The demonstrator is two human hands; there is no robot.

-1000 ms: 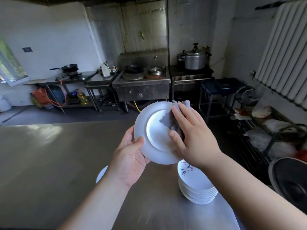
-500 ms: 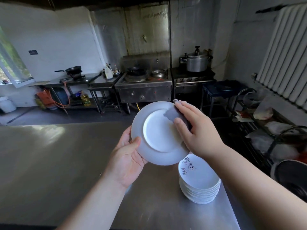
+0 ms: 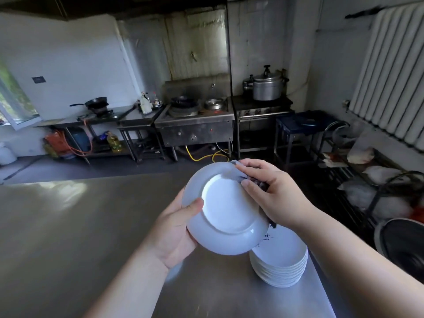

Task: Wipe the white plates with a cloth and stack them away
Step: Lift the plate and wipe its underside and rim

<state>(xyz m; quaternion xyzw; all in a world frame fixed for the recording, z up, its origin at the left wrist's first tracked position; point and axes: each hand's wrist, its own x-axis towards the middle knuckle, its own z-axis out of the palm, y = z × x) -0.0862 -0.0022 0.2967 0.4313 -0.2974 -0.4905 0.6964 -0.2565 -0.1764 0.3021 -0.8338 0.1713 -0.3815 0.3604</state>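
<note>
Head view, from where the person stands: a white plate (image 3: 226, 210) is held up in the air over the steel surface (image 3: 80, 226), tilted so that its underside and foot ring face the camera. The left grip (image 3: 176, 228) pinches the plate at its left rim, with the thumb laid across the near face and the fingers tucked behind it. The right grip (image 3: 273, 193) is curled round a greyish cloth (image 3: 237, 174) and presses it against the plate's upper right rim. The forefinger lies along the top edge and the thumb bears on the underside. A dark part of the cloth shows beneath the palm.

Just below and to the right of the lifted plate, a stack of plates (image 3: 281, 265) stands on the surface near its right edge. The top one carries dark brush-like marks, half hidden by the held plate. Something pale lies on the surface under the left wrist, too blurred to make out.

Across the room a steel stove (image 3: 195, 125) stands against the back wall, with a pressure cooker (image 3: 267, 87) on the unit beside it and a black pan (image 3: 96, 102) on the bench further left. A white radiator (image 3: 394, 72) hangs on the right-hand wall.
</note>
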